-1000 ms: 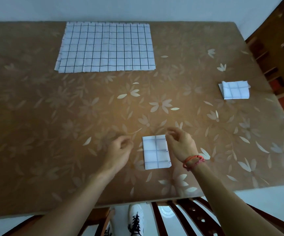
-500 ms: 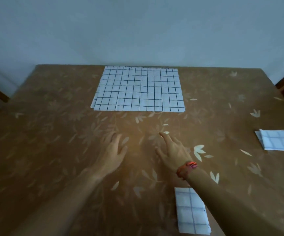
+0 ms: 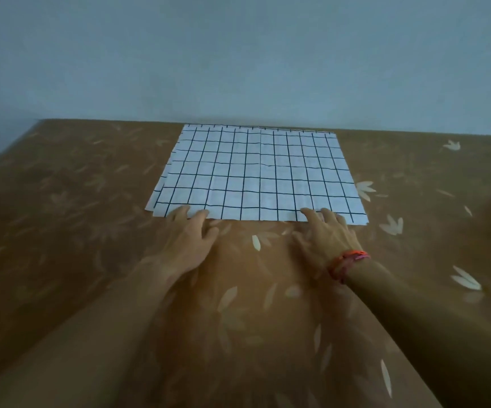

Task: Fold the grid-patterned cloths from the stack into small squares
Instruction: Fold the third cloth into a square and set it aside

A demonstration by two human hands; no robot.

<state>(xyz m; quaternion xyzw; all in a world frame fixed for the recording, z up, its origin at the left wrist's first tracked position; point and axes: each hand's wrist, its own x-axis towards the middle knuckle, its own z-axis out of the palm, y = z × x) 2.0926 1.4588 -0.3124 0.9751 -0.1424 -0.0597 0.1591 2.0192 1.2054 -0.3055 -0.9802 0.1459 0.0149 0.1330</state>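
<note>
From the head camera we have the stack of grid-patterned cloths (image 3: 257,175) lying flat at twelve o'clock on the table (image 3: 62,201), its far edge close to the wall-side rim. Our left hand (image 3: 190,241) reaches its near edge at about eleven o'clock and our right hand (image 3: 325,235) at about one, fingers spread and laid on that edge, clamped on nothing yet. The likeliest slip, we judge, is catching more than one layer: offset edges peek out at the stack's left corner, so a flat drag could pull several cloths together or skew the pile. Pinching only the top sheet should prevent that. Toward six o'clock the tabletop between our forearms lies bare, giving open room to draw a cloth back and fold it.
</note>
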